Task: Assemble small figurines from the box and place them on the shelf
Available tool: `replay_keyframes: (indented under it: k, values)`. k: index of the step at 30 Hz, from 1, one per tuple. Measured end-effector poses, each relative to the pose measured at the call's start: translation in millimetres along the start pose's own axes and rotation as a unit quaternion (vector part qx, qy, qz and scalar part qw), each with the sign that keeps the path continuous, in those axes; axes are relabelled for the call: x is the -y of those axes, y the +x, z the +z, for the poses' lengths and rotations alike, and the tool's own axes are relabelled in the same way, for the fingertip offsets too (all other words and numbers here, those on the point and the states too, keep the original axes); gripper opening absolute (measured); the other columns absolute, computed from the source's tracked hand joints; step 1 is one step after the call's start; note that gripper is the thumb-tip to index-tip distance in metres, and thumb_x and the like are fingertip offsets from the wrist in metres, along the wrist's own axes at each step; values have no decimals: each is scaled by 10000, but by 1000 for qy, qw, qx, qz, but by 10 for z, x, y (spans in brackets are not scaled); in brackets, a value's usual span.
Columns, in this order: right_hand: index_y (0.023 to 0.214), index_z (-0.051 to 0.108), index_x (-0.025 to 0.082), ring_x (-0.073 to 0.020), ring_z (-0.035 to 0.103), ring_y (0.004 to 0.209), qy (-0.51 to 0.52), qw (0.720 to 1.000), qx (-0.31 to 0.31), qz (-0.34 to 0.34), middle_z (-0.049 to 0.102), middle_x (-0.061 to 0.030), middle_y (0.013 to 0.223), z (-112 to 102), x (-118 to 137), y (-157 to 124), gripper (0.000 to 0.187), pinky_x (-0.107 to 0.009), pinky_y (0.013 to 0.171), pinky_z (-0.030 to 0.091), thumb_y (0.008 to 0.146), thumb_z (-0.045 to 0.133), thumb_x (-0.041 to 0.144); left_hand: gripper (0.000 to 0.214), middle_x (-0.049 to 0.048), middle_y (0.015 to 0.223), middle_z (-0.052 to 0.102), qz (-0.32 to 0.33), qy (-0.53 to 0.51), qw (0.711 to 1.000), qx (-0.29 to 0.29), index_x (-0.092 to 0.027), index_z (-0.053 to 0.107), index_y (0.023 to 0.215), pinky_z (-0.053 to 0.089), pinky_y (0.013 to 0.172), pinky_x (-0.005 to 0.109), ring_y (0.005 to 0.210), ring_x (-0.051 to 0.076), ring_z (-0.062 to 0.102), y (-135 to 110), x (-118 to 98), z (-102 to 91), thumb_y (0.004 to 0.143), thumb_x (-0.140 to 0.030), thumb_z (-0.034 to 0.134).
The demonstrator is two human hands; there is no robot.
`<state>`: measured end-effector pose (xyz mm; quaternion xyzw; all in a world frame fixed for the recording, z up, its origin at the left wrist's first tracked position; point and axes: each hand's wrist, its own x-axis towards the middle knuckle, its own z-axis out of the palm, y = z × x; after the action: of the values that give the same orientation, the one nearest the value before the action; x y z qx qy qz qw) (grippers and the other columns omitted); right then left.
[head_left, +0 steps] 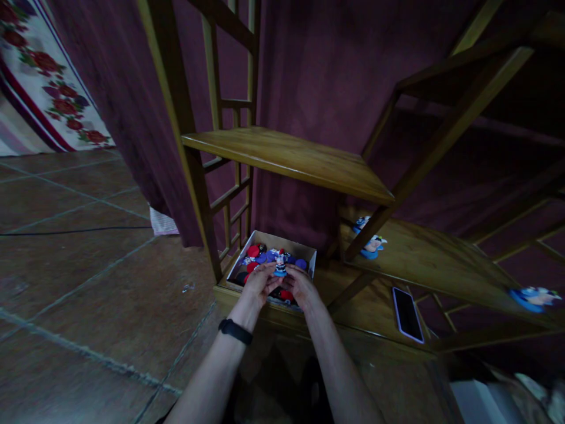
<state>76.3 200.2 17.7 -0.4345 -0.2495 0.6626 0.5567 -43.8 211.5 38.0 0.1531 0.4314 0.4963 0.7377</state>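
Head view: left hand (258,284) and right hand (302,286) share a grip clamped on a small figurine (280,266), upright between their fingertips, neither hand nearer, just above the cardboard box (310,254) of red and blue pieces (254,251).

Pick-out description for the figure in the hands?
Find the wooden shelf unit, then the open cardboard box on its lowest board. Over the box, the left hand and right hand meet on a small figure with a blue base. It alone is held up; the red and purple pieces lie loose below.
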Motion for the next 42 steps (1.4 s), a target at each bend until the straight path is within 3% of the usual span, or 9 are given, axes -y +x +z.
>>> replay_keyframes:
  k: [9, 13, 23, 29, 35, 42]
  values:
    - [813, 627, 187, -154, 638, 714, -5, 1000, 12, 2, 686, -23, 803, -65, -73, 8, 241, -297, 671, 513, 614, 705, 299, 112, 44, 623, 649, 41, 1, 999, 2, -117, 611, 752, 526, 517, 222, 516, 111, 610, -27, 71, -21, 669, -44, 629]
    - [769, 625, 183, -153, 638, 705, 7, 1000, -5, -4, 685, -24, 809, -51, -121, -3, 215, -304, 679, 513, 602, 712, 287, 94, 28, 579, 630, 53, 8, 998, -26, -116, 602, 728, 515, 492, 208, 470, 95, 588, -10, 114, -11, 680, -34, 606]
    - [814, 613, 192, -159, 617, 718, -74, 994, 1, -84, 654, -5, 791, 15, 19, -63, 292, -287, 645, 498, 581, 700, 345, 175, 32, 630, 640, 37, 7, 999, 0, -125, 584, 743, 539, 554, 244, 523, 112, 616, -51, 60, 49, 631, -10, 654]
    - [791, 609, 187, -143, 586, 667, -140, 982, -15, -125, 642, 7, 734, -2, 0, -19, 269, -274, 649, 465, 579, 687, 333, 244, -12, 561, 603, 109, 53, 993, -8, -135, 584, 728, 511, 543, 235, 504, 106, 593, -50, 122, 71, 551, -23, 710]
    - [803, 607, 213, -159, 588, 774, -155, 967, 23, -200, 645, 16, 792, -15, 42, -13, 211, -307, 769, 451, 606, 663, 264, 199, -30, 556, 592, 219, 125, 967, 22, -149, 595, 688, 423, 488, 180, 467, 78, 516, -111, 68, 147, 555, -29, 681]
    - [880, 606, 228, -185, 590, 879, -176, 950, 16, -257, 649, -10, 944, 21, 175, -71, 244, -310, 808, 454, 644, 652, 267, 232, 32, 856, 661, 307, 188, 930, 80, -183, 658, 800, 436, 764, 220, 824, 158, 592, -205, -31, 214, 606, -56, 660]
